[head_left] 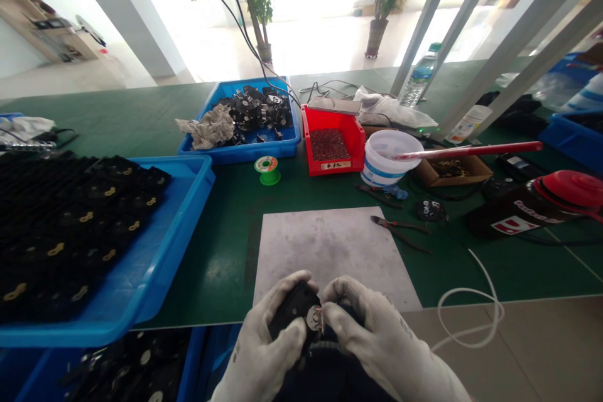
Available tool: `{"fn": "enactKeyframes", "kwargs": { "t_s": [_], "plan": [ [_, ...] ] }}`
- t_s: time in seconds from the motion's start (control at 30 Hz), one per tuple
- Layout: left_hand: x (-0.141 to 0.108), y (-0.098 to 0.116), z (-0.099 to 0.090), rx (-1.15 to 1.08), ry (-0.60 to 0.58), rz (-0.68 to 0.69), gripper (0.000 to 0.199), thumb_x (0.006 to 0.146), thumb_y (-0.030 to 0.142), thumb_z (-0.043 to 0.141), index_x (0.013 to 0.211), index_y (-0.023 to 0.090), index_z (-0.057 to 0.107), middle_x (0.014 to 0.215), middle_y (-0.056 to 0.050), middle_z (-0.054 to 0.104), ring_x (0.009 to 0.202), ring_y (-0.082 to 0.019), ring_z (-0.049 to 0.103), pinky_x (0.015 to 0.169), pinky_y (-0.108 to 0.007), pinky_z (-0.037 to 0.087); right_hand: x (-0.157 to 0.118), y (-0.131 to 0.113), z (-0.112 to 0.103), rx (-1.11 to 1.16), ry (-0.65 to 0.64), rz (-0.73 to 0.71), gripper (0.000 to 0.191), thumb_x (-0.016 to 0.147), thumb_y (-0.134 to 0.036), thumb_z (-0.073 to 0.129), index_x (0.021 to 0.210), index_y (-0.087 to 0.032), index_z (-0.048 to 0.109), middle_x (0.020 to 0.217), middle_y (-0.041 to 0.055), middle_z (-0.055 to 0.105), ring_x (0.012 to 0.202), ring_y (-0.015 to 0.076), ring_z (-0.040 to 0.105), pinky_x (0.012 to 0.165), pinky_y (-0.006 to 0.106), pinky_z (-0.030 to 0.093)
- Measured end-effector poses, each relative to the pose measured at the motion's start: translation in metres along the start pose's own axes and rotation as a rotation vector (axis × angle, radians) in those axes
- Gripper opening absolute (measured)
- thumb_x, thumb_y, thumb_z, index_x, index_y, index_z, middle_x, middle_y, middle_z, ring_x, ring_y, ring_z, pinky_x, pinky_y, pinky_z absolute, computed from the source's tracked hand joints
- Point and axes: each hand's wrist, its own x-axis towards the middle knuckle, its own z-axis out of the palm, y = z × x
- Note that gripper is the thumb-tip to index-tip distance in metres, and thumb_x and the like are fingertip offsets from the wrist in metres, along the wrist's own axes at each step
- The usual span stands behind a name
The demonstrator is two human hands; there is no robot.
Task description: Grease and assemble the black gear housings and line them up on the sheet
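Both my hands wear whitish work gloves and meet just past the bench's front edge, low in the view. My left hand [273, 339] is closed around a black plastic part [292, 311], its thumb pressed near a round silver metal disc [314, 318] on that part. Fingers of my right hand [362, 326] pinch at the disc's right edge, where a small copper-coloured piece [323, 319] shows; its far end is hidden by the fingertips. Behind the hands a grey-white sheet [325, 242] lies on the green bench.
Left stands a blue tray [188, 220] of black parts; below it is another blue bin [191, 364]. Behind are a blue tray [249, 152], solder spool [268, 173], red bin [336, 168] and white tub [389, 166]. Cutting pliers [396, 226] and a dark bottle [522, 210] lie right.
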Motion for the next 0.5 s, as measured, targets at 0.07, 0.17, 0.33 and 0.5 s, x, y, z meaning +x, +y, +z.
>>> {"fn": "enactKeyframes", "kwargs": {
  "t_s": [0.07,0.17,0.33,0.5],
  "plan": [
    [0.0,0.0,0.001,-0.002,-0.001,0.006,0.057,0.088,0.043,0.073,0.139,0.018,0.068,0.134,-0.012,0.073,0.127,-0.033,0.068,0.112,-0.038,0.054,0.001,0.001,0.0,-0.002,-0.004,0.002,0.019,0.099,-0.039,0.052,0.098,-0.021,0.06,0.084,-0.0008,0.064,0.075,0.0143,0.061,0.067,0.025,0.046],
    [-0.001,0.0,0.0,0.001,-0.013,0.022,0.057,0.089,0.044,0.072,0.139,0.018,0.067,0.135,-0.012,0.073,0.127,-0.034,0.068,0.114,-0.04,0.053,0.001,0.002,0.001,0.003,-0.003,0.015,0.02,0.099,-0.04,0.053,0.097,-0.021,0.06,0.083,-0.0003,0.063,0.074,0.0143,0.059,0.066,0.025,0.046],
    [0.002,0.001,-0.003,0.029,-0.041,0.024,0.056,0.09,0.04,0.071,0.141,0.018,0.065,0.137,-0.012,0.072,0.126,-0.032,0.068,0.109,-0.036,0.055,0.0,0.002,0.001,0.177,0.005,0.042,0.034,0.099,-0.055,0.062,0.096,-0.02,0.058,0.077,-0.0017,0.058,0.063,0.0104,0.05,0.057,0.021,0.04],
    [0.005,0.006,-0.001,-0.091,-0.04,-0.016,0.053,0.091,0.037,0.069,0.141,0.019,0.064,0.136,-0.012,0.072,0.121,-0.032,0.071,0.096,-0.031,0.06,-0.002,-0.007,-0.008,0.496,-0.04,0.221,0.064,0.102,-0.08,0.032,0.093,-0.021,0.053,0.055,-0.0015,0.053,0.041,0.0086,0.03,0.041,0.02,0.018]
  ]
}}
